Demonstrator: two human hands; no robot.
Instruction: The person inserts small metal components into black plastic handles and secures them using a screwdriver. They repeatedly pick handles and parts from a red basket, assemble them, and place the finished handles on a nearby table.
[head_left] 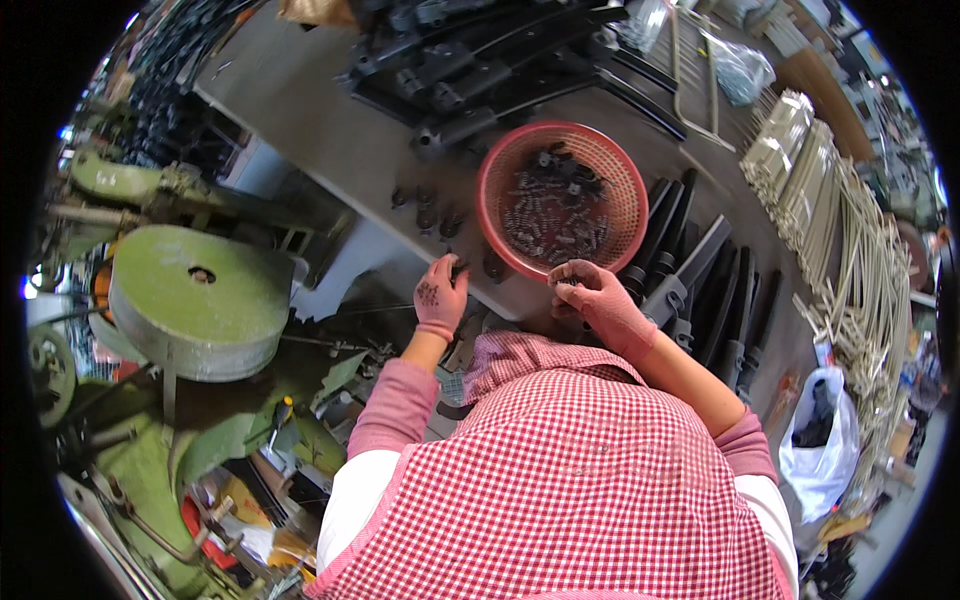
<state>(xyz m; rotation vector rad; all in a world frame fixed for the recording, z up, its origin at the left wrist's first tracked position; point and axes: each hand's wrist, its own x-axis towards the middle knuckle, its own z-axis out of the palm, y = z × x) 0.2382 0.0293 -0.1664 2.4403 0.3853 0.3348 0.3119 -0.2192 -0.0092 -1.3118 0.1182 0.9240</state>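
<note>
Both of my hands wear pink gloves. My left hand (440, 297) is at the table's front edge, thumb and fingers closed round a small black part (458, 268) that is mostly hidden. At the near rim of a round red plastic basket (487, 215), my right hand (605, 305) has its fingers curled together; something dark shows at the fingertips, too small to name. Inside the basket lie many small metal springs (545, 215) and some black pieces (572, 180). Several small black parts (426, 212) stand on the table left of the basket.
Black tubular parts (480, 75) are heaped at the back of the grey table (300, 135), and more black tubes (715, 290) lie right of the basket. Bundled pale strips (830, 200) line the far right, above a white plastic bag (822, 450). A green machine (200, 300) stands left.
</note>
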